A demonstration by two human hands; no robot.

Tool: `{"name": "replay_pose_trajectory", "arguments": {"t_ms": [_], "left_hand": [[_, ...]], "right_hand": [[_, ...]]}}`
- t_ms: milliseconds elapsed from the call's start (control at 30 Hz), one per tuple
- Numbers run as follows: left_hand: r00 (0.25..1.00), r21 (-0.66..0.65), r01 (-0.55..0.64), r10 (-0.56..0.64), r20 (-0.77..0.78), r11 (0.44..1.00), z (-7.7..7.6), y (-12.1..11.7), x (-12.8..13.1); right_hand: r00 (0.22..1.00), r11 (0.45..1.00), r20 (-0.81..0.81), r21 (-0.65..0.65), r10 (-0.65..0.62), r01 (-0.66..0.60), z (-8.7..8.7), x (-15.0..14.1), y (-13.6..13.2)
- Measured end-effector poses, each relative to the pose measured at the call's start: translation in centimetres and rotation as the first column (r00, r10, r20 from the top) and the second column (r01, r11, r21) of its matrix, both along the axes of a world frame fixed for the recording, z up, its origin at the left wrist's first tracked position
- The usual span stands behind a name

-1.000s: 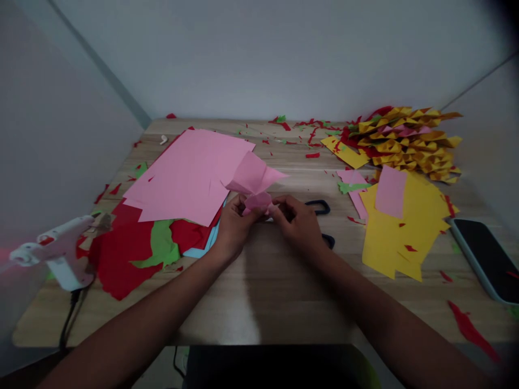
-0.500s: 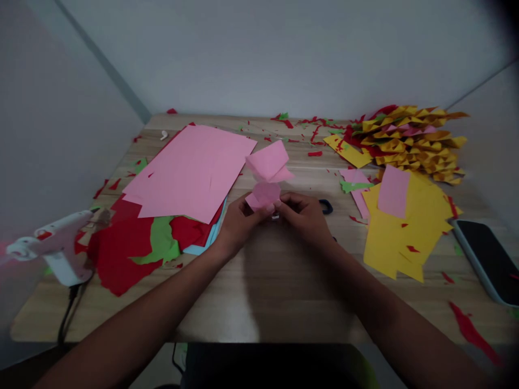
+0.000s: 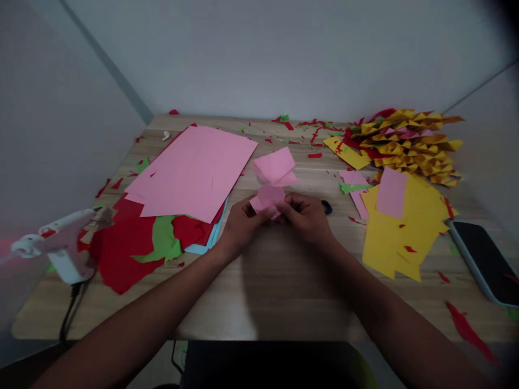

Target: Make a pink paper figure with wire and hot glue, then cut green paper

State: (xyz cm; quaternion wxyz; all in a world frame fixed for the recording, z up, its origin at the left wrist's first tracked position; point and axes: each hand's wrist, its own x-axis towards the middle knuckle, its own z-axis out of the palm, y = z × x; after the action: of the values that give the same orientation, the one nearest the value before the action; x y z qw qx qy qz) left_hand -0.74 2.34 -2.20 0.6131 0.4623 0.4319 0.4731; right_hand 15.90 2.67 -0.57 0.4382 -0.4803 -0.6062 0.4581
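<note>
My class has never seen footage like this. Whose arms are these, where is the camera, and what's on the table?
There is no machine: these are a person's bare arms, seen by a camera worn on their head, looking forward and down. The left hand and right hand together hold folded pink paper. On the wooden table, to the left, lie pink sheets, red paper and what looks like a glue gun. To the right are yellow sheets, a phone and a cluster of folded yellow paper.
</note>
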Motion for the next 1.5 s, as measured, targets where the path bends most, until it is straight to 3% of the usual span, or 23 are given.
{"name": "replay_pose_trajectory", "arguments": {"t_ms": [200,333,533,700,867,1000,1167,1267,1400,1500], "left_hand": [[0.998,0.048,-0.057,0.055,0.043,0.997,-0.4,0.5,0.0],[0.998,0.104,-0.053,0.048,0.050,0.993,-0.3,0.8,0.3],[0.998,0.111,-0.049,0.045,0.040,0.993,1.6,0.3,0.7],[0.999,0.110,-0.016,0.012,0.038,0.994,3.4,-2.7,1.6],[0.999,0.042,-0.036,0.034,0.038,0.998,1.4,-7.5,2.0],[1.000,0.017,0.004,-0.004,-0.014,1.000,-0.1,-8.9,1.5],[0.996,0.045,0.027,-0.024,-0.082,0.999,-0.4,-8.7,1.4],[0.990,0.046,0.081,-0.075,-0.117,0.996,-0.6,-8.4,1.6],[0.961,0.025,0.226,-0.218,-0.171,0.974,-0.9,-7.7,1.8],[0.945,0.037,0.279,-0.267,-0.189,0.960,-1.1,-7.3,1.6]], "right_hand": [[0.999,0.999,-0.015,0.007,0.032,-0.032,-0.1,-0.2,0.3],[0.997,0.995,-0.021,0.074,-0.071,0.072,0.2,-0.4,0.3],[0.977,0.982,-0.150,0.088,-0.151,0.165,0.9,-0.7,-0.6],[0.952,0.965,-0.222,0.110,-0.210,0.238,0.4,-0.8,-4.2],[0.948,0.956,-0.220,0.133,-0.229,0.262,-1.9,1.0,-8.8],[0.882,0.866,-0.238,0.206,-0.408,0.456,-3.8,3.7,-9.8],[0.799,0.716,-0.234,0.355,-0.554,0.601,-4.1,5.0,-10.2],[0.821,0.695,-0.199,0.449,-0.535,0.561,-3.8,4.7,-10.8],[0.938,0.774,-0.080,0.545,-0.336,0.324,-3.8,4.2,-10.9],[0.978,0.832,-0.030,0.522,-0.205,0.190,-4.3,3.9,-10.5]]}}
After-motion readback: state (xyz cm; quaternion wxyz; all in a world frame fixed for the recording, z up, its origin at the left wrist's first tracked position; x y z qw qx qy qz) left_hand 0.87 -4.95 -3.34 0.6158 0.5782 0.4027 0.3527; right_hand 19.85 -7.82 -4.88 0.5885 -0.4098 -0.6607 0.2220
